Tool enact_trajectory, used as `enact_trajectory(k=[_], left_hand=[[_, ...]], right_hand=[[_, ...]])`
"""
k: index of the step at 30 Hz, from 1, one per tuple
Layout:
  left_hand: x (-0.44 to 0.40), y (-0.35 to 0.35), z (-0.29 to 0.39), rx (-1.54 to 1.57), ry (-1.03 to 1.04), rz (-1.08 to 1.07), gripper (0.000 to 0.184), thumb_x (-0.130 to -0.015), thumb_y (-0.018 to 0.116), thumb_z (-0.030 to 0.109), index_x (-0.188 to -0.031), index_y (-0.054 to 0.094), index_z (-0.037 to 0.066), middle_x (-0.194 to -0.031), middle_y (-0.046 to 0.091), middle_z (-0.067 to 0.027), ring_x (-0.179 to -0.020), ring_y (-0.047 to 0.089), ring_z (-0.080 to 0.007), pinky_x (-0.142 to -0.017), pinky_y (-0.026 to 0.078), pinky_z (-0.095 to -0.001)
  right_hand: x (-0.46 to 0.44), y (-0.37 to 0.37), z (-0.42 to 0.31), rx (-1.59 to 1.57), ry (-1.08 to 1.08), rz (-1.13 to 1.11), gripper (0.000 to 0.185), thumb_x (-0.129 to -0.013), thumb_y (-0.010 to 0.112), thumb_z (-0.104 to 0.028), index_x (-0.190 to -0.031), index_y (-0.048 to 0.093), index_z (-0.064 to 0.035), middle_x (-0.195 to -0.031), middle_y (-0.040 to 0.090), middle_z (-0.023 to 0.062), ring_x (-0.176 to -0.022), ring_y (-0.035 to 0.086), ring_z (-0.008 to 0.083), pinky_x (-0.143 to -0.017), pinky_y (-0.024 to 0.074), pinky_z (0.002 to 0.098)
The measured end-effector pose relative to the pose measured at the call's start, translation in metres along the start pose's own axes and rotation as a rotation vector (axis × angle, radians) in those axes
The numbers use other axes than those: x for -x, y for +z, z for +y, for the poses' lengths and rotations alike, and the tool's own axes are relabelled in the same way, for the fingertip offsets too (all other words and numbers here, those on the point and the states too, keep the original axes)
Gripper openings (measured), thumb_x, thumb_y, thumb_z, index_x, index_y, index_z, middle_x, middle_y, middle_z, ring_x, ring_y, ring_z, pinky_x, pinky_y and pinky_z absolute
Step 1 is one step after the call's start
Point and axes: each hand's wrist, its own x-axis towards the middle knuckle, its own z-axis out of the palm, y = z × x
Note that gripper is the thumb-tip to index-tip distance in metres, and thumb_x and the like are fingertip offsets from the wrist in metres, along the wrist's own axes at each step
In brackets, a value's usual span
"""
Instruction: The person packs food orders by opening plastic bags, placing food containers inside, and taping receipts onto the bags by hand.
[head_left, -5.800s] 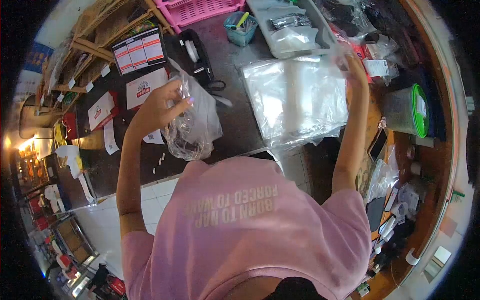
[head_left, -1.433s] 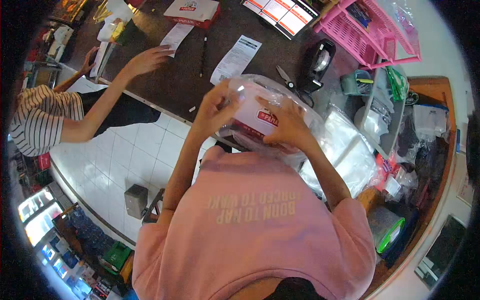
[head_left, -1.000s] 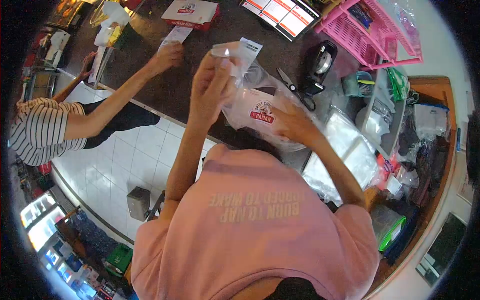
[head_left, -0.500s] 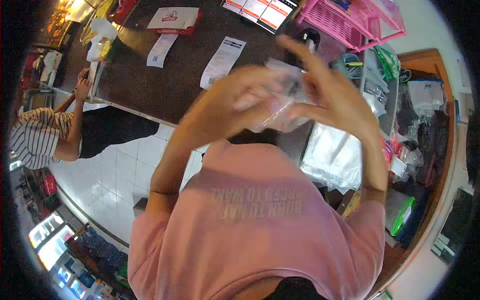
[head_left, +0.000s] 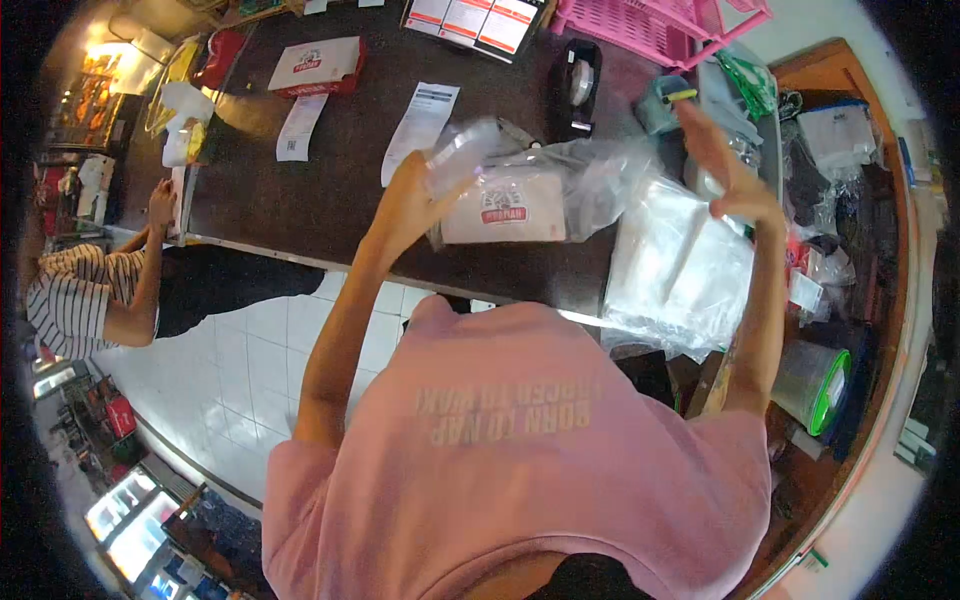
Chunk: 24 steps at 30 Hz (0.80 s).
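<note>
White printed carton (head_left: 505,208) appears bagged in a clear plastic bag (head_left: 605,185) on the worktop (head_left: 310,205); no knot or tape visible, so closure looks undone. Left hand (head_left: 410,208) half-curled against plastic at the carton's left end, can't confirm grip; right hand (head_left: 735,180) spread, nothing visibly held, well right of the carton. Receipt (head_left: 420,130) lies loose beyond the carton.

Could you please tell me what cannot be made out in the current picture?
All in the head view:
Nearer carton: contents hidden by its cardboard.
Right hand: fingers blurred, so contact with the teal cup is unclear.
Longer receipt: print too small to read.
Tablet: upper part cut off by the top edge.
Pink basket: also cut off there.
</note>
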Motion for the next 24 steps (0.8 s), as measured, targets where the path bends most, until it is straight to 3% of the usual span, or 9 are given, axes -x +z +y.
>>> enact_trajectory(k=[2,3,4,8,11,13,14,16,24], left_hand=[[-0.01,-0.002,0.013,-0.044,0.112,0.065,0.027,-0.069,0.063,0.012,-0.094,0.058,0.003,-0.097,0.054,-0.0154,-0.092,0.051,-0.0303,-0.082,0.039,-0.0373],[-0.013,0.002,0.018,-0.085,0.2,0.057,0.026,-0.07,0.062,0.012,-0.094,0.057,0.003,-0.098,0.051,-0.0149,-0.095,0.049,-0.0306,-0.083,0.038,-0.0369],[-0.017,0.009,0.024,-0.125,0.286,0.04,0.025,-0.071,0.061,0.012,-0.094,0.057,0.003,-0.099,0.049,-0.0143,-0.097,0.048,-0.0309,-0.085,0.037,-0.0366],[-0.048,0.032,0.058,-0.681,0.575,0.074,0.026,-0.074,0.059,0.016,-0.097,0.056,0.005,-0.111,0.037,-0.0181,-0.11,0.035,-0.034,-0.095,0.026,-0.0434],[-0.052,-0.002,0.052,-0.248,0.377,0.079,0.047,-0.068,0.066,0.018,-0.106,0.046,-0.003,-0.119,0.032,-0.019,-0.119,0.028,-0.0348,-0.102,0.015,-0.045],[-0.024,-0.02,0.015,-0.312,0.265,0.102,0.066,-0.063,0.069,0.034,-0.115,0.044,0.002,-0.125,0.029,-0.0217,-0.123,0.02,-0.0381,-0.102,0.009,-0.0498],[-0.008,-0.012,0.006,-0.338,0.18,0.009,0.077,-0.06,0.069,0.04,-0.121,0.039,0.004,-0.127,0.026,-0.0229,-0.124,0.017,-0.0394,-0.102,0.007,-0.0515],[0.021,0.016,-0.005,-0.397,-0.015,-0.277,0.101,-0.055,0.07,0.051,-0.132,0.023,0.005,-0.132,0.021,-0.0251,-0.127,0.01,-0.0417,-0.101,0.003,-0.0542],[0.046,0.125,-0.046,-0.229,0.09,-0.031,0.087,-0.06,0.066,0.049,-0.127,0.03,0.007,-0.128,0.027,-0.0215,-0.124,0.016,-0.0393,-0.101,0.003,-0.0544]], right_hand=[[0.012,0.017,0.062,0.113,0.163,-0.035,0.133,-0.043,0.078,-0.051,-0.136,-0.005,-0.0057,-0.142,-0.004,0.0134,-0.131,-0.006,0.0246,-0.106,0.0017,0.0378],[0.002,0.047,0.068,0.222,0.093,-0.03,0.131,-0.045,0.078,-0.05,-0.135,-0.006,-0.0054,-0.142,-0.008,0.0135,-0.131,-0.009,0.024,-0.106,-0.0012,0.037],[-0.018,0.081,0.06,0.164,-0.029,0.06,0.115,-0.055,0.076,-0.045,-0.136,0.006,-0.0033,-0.141,0.009,0.0175,-0.13,0.011,0.0275,-0.105,0.0133,0.0374],[-0.122,0.167,0.013,-0.083,-0.126,0.153,0.086,-0.062,0.071,-0.042,-0.123,0.024,-0.0027,-0.127,0.027,0.0161,-0.119,0.026,0.0264,-0.097,0.0239,0.0375],[-0.151,0.181,-0.005,-0.266,-0.054,0.177,0.066,-0.068,0.067,-0.039,-0.113,0.037,-0.0022,-0.116,0.041,0.015,-0.11,0.038,0.0256,-0.091,0.0319,0.0375],[-0.15,0.188,0.009,-0.329,-0.048,0.211,0.053,-0.071,0.065,-0.037,-0.107,0.046,-0.002,-0.109,0.05,0.0144,-0.104,0.046,0.0251,-0.087,0.0372,0.0375],[-0.153,0.2,0.025,-0.326,-0.118,0.253,0.04,-0.075,0.062,-0.037,-0.096,0.057,-0.003,-0.1,0.058,0.0112,-0.097,0.051,0.0235,-0.082,0.0401,0.0375],[-0.15,0.233,0.046,-0.148,0.086,0.308,0.031,-0.077,0.059,-0.032,-0.09,0.058,-0.0038,-0.094,0.058,0.0108,-0.093,0.051,0.0259,-0.081,0.0391,0.0399],[-0.083,0.348,0.03,0.142,0.093,0.707,0.032,-0.075,0.058,-0.026,-0.099,0.053,-0.0053,-0.101,0.052,0.0139,-0.099,0.045,0.0321,-0.088,0.0319,0.0448]])
